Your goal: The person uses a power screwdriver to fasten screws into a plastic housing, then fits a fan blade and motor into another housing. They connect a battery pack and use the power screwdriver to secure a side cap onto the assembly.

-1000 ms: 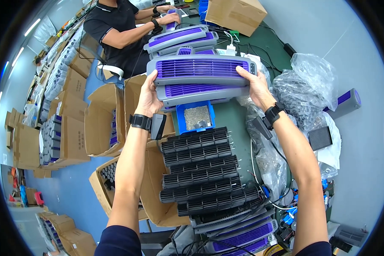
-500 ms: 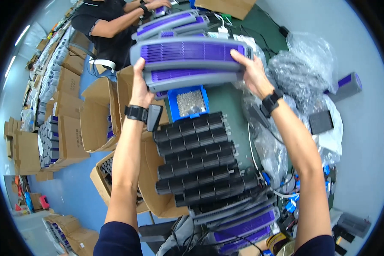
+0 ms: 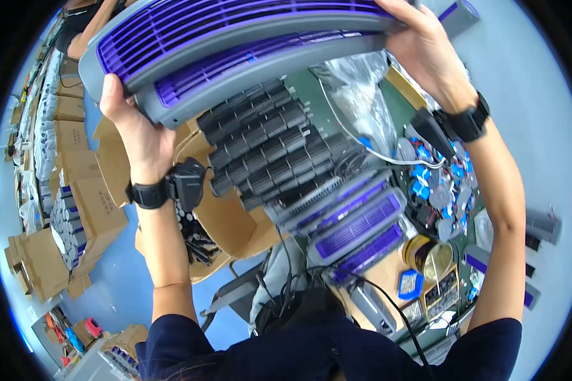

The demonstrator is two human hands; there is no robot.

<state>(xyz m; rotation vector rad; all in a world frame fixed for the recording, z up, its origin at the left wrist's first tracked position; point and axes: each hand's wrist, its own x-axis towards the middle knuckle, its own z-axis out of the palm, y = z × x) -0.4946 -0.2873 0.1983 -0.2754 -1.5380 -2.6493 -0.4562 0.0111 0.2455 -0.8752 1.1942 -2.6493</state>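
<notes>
Grasping two stacked purple-and-grey covers [image 3: 235, 38] by opposite ends with left fingers [image 3: 112, 94] and right fingers [image 3: 414, 16], aloft near the black rollers [image 3: 260, 132], and could drop the lower one if clasped unevenly.

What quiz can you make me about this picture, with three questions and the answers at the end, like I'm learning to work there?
1. Pick one: what do the left hand and right hand hold together?
A) a clear plastic bag
B) two gray-and-purple grilles
C) a cardboard box

2. Fill in the blank: the ribbed rollers lying in rows are colored ____.

3. Which hand is nearer to the heap of small parts with blue bits, left or right?

Key: 1. B. 2. Black. 3. Right.
</notes>
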